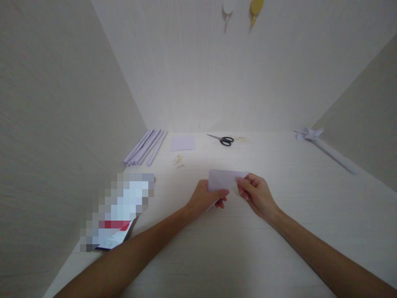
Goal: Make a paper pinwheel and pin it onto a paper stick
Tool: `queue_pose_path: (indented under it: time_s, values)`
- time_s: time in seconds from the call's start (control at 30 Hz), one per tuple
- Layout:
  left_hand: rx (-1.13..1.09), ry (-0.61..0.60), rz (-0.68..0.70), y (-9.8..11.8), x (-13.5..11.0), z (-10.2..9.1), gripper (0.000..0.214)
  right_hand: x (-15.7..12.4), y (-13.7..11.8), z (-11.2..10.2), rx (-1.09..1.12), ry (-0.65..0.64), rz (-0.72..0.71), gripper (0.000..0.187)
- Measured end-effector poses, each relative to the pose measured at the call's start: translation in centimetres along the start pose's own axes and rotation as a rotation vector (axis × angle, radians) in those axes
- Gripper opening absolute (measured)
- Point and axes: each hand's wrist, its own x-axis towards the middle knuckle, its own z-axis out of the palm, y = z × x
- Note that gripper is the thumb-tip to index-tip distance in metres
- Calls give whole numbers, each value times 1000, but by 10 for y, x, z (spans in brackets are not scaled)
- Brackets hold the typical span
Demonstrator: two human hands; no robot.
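Note:
A pale lilac sheet of paper [225, 179] is held up between both my hands, just above the table. My left hand [214, 196] pinches its lower left part, thumb in front and fingers behind. At its right edge my right hand [254, 192] grips the corner between thumb and fingers. A white edge shows below my left hand, so the paper may be folded. Beyond my hands, black-handled scissors [223, 140] lie on the table. Left of them a flat square of lilac paper [183, 143] rests, with several small pale scraps [178, 161] nearer to me.
Several rolled lilac paper sticks [145, 148] lie at the back left. Below them is a phone, partly blurred out [114, 238]. A paper flower on a stick [331, 151] lies at the right wall. White [228, 6] and yellow [257, 7] hooks hang on the back wall.

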Motion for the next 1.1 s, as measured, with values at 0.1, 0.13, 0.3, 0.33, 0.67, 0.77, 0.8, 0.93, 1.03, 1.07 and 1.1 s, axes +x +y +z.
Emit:
queue_pose_path:
  time_s: [0.1, 0.13, 0.3, 0.33, 0.67, 0.77, 0.8, 0.93, 1.03, 1.07, 1.1]
  values:
    - [59, -55, 0, 2, 0, -1, 20, 1, 2, -2, -3, 19, -24, 23]
    - [74, -61, -8, 3, 0, 0, 20, 1, 2, -3, -8, 28, -24, 24]
    - [86, -66, -40, 6, 1, 0, 20, 0, -1, -4, 34, 62, 44, 38]
    - [79, -71, -42, 6, 1, 0, 20, 0, -1, -3, 53, 63, 58, 40]
    - [-73, -102, -11, -3, 4, -5, 22, 0, -3, -3, 165, 68, 136, 48]
    - [-69, -127, 1, -4, 4, -6, 23, 0, -2, -3, 129, 24, 153, 34]
    - [-68, -136, 11, -3, 4, -6, 24, 0, -2, -2, 115, 11, 159, 32]
    - [-152, -166, 36, -1, 3, -6, 38, 1, -2, -3, 142, 4, 164, 32]
    - [-223, -197, 30, 0, 3, -6, 54, 2, -2, -4, 170, 4, 175, 31]
    - [-231, -206, 26, 0, 4, -6, 57, 2, -2, -5, 171, 2, 178, 31]
    - [-234, -212, 22, -1, 4, -6, 59, 2, -2, -5, 171, -1, 179, 31]
